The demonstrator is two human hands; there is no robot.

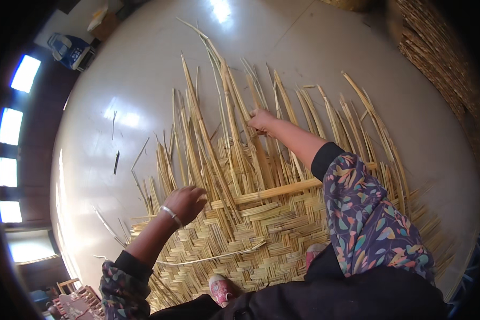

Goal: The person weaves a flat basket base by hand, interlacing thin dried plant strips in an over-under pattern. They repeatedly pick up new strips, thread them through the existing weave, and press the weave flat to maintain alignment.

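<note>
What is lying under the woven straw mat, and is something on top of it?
Under the woven mat only the shiny pale floor shows around its edges; anything beneath is covered. On top rest the left hand, one loose strip, and two pink shoes.

A half-woven mat [261, 234] of flat, pale yellow reed strips is spread on the glossy floor [144, 69]. Its near part is plaited into a tight crisscross weave. From the far edge of the weave, loose unwoven strips [224, 106] are fanned out away from the person, long and slightly bent. One single strip [274, 190] is laid crosswise along the edge of the finished weave.
</note>
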